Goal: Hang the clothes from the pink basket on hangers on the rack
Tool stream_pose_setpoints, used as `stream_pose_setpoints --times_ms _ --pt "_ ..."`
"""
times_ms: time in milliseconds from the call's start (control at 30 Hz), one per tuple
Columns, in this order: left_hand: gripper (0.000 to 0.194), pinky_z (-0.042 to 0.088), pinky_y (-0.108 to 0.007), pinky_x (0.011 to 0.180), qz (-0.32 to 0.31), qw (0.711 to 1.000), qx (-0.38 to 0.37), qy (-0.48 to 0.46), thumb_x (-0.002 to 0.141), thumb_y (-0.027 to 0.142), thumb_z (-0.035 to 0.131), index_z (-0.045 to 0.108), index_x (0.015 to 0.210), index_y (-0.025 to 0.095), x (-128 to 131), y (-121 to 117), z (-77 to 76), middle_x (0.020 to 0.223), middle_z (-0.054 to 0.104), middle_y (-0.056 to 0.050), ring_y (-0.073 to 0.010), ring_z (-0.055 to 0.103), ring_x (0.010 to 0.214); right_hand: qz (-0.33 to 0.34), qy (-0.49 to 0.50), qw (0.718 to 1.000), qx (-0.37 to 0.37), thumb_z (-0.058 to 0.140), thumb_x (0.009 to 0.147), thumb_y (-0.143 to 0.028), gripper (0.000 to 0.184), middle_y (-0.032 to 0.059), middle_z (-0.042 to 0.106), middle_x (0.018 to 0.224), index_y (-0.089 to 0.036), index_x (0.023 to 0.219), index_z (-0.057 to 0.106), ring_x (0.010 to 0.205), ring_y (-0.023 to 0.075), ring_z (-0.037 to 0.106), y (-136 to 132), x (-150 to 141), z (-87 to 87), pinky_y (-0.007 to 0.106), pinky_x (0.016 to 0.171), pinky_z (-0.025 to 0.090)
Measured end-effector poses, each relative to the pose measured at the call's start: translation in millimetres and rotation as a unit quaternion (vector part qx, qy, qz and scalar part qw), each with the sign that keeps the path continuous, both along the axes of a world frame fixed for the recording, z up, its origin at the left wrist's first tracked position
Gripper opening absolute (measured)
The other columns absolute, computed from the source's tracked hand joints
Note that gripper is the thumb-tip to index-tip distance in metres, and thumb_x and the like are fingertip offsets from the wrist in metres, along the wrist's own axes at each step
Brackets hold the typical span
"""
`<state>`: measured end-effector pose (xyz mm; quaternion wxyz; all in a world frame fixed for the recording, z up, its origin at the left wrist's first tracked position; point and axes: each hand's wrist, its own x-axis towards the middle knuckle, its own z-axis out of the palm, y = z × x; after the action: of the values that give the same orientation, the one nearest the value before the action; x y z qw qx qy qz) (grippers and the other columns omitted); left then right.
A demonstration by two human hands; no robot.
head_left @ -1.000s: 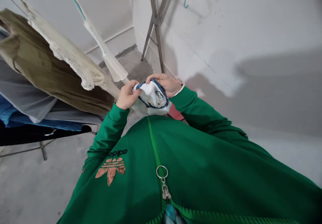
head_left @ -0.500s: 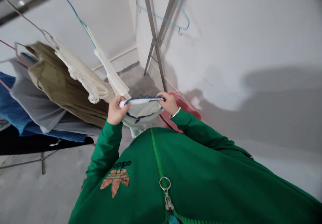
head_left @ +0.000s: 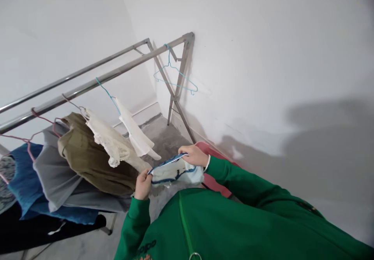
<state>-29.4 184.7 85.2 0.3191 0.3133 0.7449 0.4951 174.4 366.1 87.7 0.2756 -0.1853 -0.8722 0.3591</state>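
Between my two hands a white garment with blue trim (head_left: 168, 171) is stretched, its opening facing up; its exact kind does not show. My left hand (head_left: 143, 184) pinches one end of the blue edge. The other end is gripped by my right hand (head_left: 194, 155), which wears a white band at the wrist. Just beyond the left hand hangs a cream lace garment (head_left: 112, 145). A white cloth (head_left: 134, 131) on a blue hanger hangs beside it, apart from my hands.
A metal drying rack (head_left: 117, 73) runs from left to the corner. On it hang an olive shirt (head_left: 84, 154), a grey garment (head_left: 58, 166), a blue garment (head_left: 26, 174) and a bare blue hanger (head_left: 175, 78). A pink basin (head_left: 216, 182) sits below my right arm, by the wall.
My view has tilted up, bringing the rack's top bars into sight. My right hand now sits higher than my left, and the garment slants between them. Both hands keep their hold.
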Motion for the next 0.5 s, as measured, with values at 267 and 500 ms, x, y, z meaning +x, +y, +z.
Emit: stream_pose_setpoints --times_ms 267,500 --pt "0.061 0.028 -0.021 0.047 -0.135 0.973 -0.051 -0.181 0.052 0.071 0.073 0.053 0.055 0.014 27 -6 -20.8 0.047 0.050 0.001 -0.0077 0.039 0.045 -0.095 0.143 0.984 0.054 0.065 0.071 -0.029 0.020 0.0086 0.063 0.094 -0.020 0.088 0.059 0.086 0.0211 0.059 134 -18 76.2 0.038 0.081 0.049" --pt "0.059 0.031 -0.021 0.050 -0.088 0.975 -0.008 -0.204 0.053 0.068 0.076 0.059 0.063 0.013 33 -22 -18.2 0.053 0.055 0.000 -0.0080 0.044 0.048 -0.257 0.212 0.942 0.028 0.073 0.068 -0.032 0.033 -0.0012 0.050 0.057 -0.024 0.061 0.041 0.074 0.0159 0.051 283 -50 120.6 0.034 0.082 0.042"
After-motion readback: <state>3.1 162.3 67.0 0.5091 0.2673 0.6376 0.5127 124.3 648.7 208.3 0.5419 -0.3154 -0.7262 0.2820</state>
